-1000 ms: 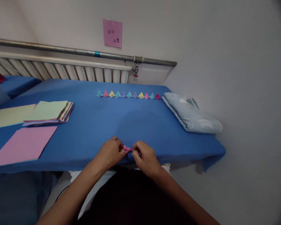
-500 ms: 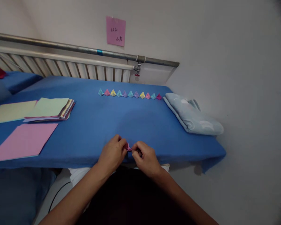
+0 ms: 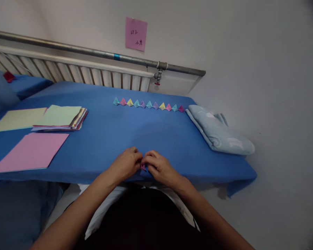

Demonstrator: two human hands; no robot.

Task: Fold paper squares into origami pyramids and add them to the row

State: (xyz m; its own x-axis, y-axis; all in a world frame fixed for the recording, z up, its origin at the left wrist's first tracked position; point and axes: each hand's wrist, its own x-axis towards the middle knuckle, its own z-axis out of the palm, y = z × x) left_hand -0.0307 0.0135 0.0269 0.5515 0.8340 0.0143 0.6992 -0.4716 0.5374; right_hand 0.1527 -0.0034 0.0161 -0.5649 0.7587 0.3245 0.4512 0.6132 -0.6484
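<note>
Near the front edge of the blue-covered table, my left hand [image 3: 127, 162] and my right hand [image 3: 158, 167] meet with fingertips close together. Both pinch a small folded piece of pink paper [image 3: 143, 167], mostly hidden by my fingers. Beyond them a row of small folded paper pieces [image 3: 149, 104] in blue, pink, yellow and purple runs along the back of the table. To the left lie a stack of coloured paper [image 3: 63, 116], a pale yellow sheet [image 3: 19, 118] and a large pink sheet [image 3: 31, 152].
A folded light blue blanket [image 3: 220, 131] lies at the right end of the blue cloth [image 3: 106, 139]. Behind the table are a white radiator [image 3: 94, 74], a metal pipe [image 3: 88, 52] and a valve [image 3: 158, 82]. A pink note [image 3: 136, 34] hangs on the wall.
My hands have drawn closer together, and my right fingers now reach over the pink paper, covering more of it. The view has shifted slightly to the left.
</note>
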